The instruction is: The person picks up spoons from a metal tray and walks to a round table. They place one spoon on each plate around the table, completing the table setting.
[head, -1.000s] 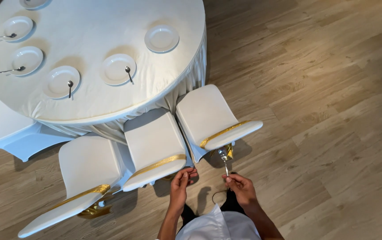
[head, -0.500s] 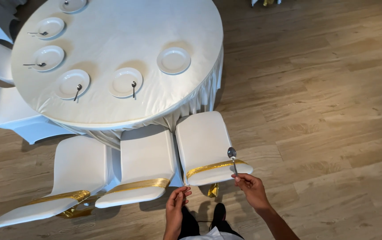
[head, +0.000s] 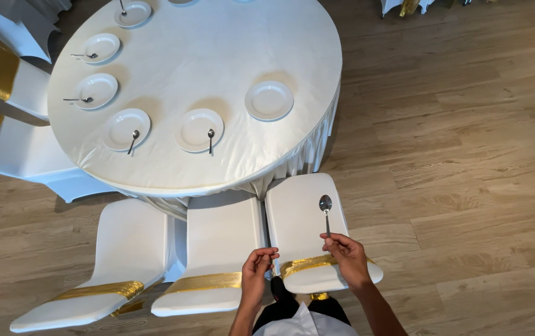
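Steel catches the light where a spoon stands up out of the right hand, pinched by the lower end of its handle between the fingertips. Its long axis runs almost straight away from the person, bowl end farthest out and pointing toward the round table. The spoon hangs over the seat of the right-most of three white covered chairs pushed in at the table's near edge, each with a gold band across its back.

The left hand sits close beside the right, lower and a little nearer the body, fingers curled loosely; whether it grips anything small cannot be told. The two hands are near each other but apart, not touching.

Ahead and slightly left of the spoon, a white plate lies bare on the white cloth. It is the nearest plate to the right hand and the only one in clear view with no spoon. The plates further left along the table's rim, such as the next one over, each carry a spoon. The bare plate lies well apart from the hands, across the chair seat and the skirted table edge, on the right hand's side rather than the left's.
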